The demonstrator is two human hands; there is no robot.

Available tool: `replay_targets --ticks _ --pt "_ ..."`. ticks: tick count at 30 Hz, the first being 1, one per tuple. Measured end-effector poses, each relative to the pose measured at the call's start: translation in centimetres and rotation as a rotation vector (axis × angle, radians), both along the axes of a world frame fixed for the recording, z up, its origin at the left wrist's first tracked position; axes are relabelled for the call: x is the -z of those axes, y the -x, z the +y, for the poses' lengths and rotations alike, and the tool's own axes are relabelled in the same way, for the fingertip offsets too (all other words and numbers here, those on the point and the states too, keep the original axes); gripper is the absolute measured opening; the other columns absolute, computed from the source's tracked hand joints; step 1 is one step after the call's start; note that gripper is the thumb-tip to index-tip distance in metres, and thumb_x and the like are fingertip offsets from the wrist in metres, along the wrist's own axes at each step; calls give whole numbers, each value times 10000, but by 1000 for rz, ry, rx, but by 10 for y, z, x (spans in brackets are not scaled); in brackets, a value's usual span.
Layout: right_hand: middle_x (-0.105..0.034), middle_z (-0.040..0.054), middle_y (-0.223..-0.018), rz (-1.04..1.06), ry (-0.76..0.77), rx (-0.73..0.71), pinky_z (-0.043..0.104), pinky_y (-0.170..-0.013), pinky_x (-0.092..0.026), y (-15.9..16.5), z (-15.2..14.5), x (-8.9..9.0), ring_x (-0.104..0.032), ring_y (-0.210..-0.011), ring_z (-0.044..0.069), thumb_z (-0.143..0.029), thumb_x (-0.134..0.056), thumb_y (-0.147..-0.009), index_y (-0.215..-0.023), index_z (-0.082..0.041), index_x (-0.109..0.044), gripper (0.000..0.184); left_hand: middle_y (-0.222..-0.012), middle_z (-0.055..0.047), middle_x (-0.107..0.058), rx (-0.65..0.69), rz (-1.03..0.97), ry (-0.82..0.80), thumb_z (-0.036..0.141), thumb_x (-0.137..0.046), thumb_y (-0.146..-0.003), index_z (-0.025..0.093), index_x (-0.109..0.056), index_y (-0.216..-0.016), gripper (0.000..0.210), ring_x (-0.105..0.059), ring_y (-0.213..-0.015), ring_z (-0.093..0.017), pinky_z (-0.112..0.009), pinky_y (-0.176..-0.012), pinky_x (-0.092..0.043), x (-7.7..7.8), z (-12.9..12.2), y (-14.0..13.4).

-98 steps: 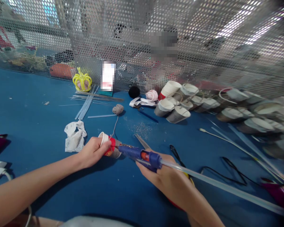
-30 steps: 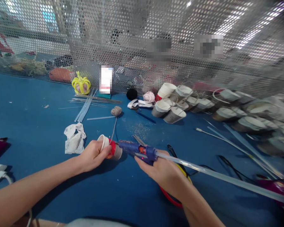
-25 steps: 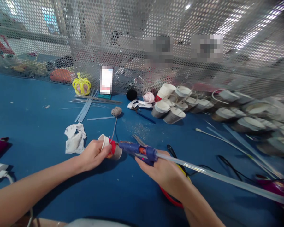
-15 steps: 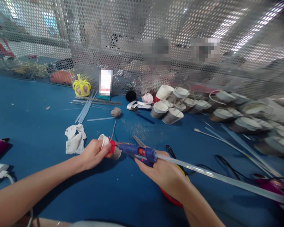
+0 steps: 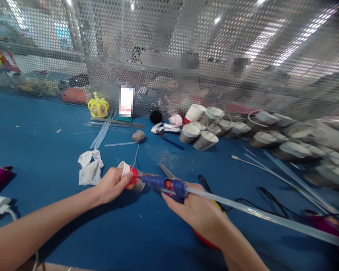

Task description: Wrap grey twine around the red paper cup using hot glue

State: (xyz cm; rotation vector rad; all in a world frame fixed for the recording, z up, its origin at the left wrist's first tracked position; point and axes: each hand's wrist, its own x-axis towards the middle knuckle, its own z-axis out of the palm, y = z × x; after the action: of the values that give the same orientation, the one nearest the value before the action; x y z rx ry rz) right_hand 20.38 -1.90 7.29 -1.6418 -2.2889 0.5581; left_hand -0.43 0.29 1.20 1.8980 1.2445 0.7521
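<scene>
My left hand point(image 5: 113, 184) is closed around a paper cup point(image 5: 135, 180), tipped on its side with its white rim to the left. The cup is red in the middle, and grey yarn wraps its base end. From it a strand runs up to a small grey yarn ball point(image 5: 138, 136). In my right hand point(image 5: 196, 205) is a blue hot glue gun point(image 5: 165, 184), its nozzle at the cup's side; whether it touches I cannot tell. A long clear glue stick point(image 5: 243, 209) sticks out of its back. Scissors point(image 5: 166, 171) lie partly hidden behind the gun and my right hand.
Several yarn-wrapped cups point(image 5: 206, 140) crowd the back right. A crumpled white wrapper point(image 5: 90, 167) lies left of my left hand. Glue sticks point(image 5: 104, 130), a yellow basket-like piece point(image 5: 98, 105) and a phone point(image 5: 127, 101) are near the perforated metal screen point(image 5: 152, 45). Black cables point(image 5: 274, 203) lie at right.
The view has shifted slightly, so the background sits a little lower. Both hands keep their holds, and the glue gun has moved very slightly right and down.
</scene>
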Motion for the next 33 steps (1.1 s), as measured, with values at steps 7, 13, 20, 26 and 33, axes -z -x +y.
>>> replay_targets --ticks 7,13,20,26,33 --pt "-597 -8 -573 2 17 -4 204 -433 -387 -1 -2 -1 -529 -495 131 -298 -468 -716 -675 -204 -562 139 -560 15 -421 10 -30 -13 327 -264 -837 109 -537 -604 419 -344 -523 -84 -185 -482 -289 0 0 0" --pt "-488 -29 -448 73 76 31 200 -387 -360 0 -2 -3 -443 -399 98 -307 -492 -687 -545 -192 -486 183 -520 19 -424 -23 -85 59 375 -291 -817 99 -534 -596 430 -334 -493 -82 -193 -478 -297 7 2 3" --pt "-469 -51 -449 476 372 110 200 -426 -389 -7 15 -7 -446 -404 80 -324 -541 -682 -663 -158 -511 169 -538 7 -495 -156 -405 300 446 -370 -765 109 -537 -651 392 -378 -473 -86 -189 -445 -313 10 7 3" --pt "-539 -1 -602 708 336 194 202 -507 -390 -16 39 14 -485 -527 79 -371 -555 -685 -667 -124 -545 248 -524 12 -497 -226 -464 275 434 -409 -751 129 -516 -620 349 -391 -482 -95 -196 -454 -313 12 7 4" --pt "-527 3 -522 476 277 266 193 -446 -403 -17 53 21 -489 -440 74 -440 -385 -781 -638 -129 -508 364 -498 14 -466 -257 -378 171 451 -390 -740 137 -489 -582 365 -374 -486 -103 -201 -439 -295 6 7 1"
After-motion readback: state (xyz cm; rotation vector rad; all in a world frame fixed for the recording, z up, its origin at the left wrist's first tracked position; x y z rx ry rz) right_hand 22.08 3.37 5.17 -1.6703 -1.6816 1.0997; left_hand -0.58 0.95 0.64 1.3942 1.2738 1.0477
